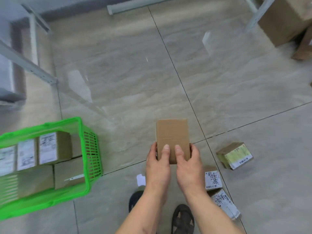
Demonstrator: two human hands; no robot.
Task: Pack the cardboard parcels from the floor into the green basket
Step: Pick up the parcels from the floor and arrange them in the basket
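Both hands hold one plain brown cardboard parcel [172, 135] above the floor, near the middle of the view. My left hand [157, 163] grips its lower left edge, my right hand [188, 163] its lower right edge, thumbs on top. The green basket [92, 149] stands on the floor to the left and holds several labelled parcels [50, 149]. Three more parcels lie on the floor to my right: one with a yellowish label [235, 155], one with a white label [212, 180], and another [225, 204] just below it.
Grey metal shelf legs [32, 68] stand at the left and the top right. Large brown cartons [285, 21] sit at the top right corner. A small white slip [141, 179] lies by my sandalled feet [182, 218]. The floor is glossy beige tile.
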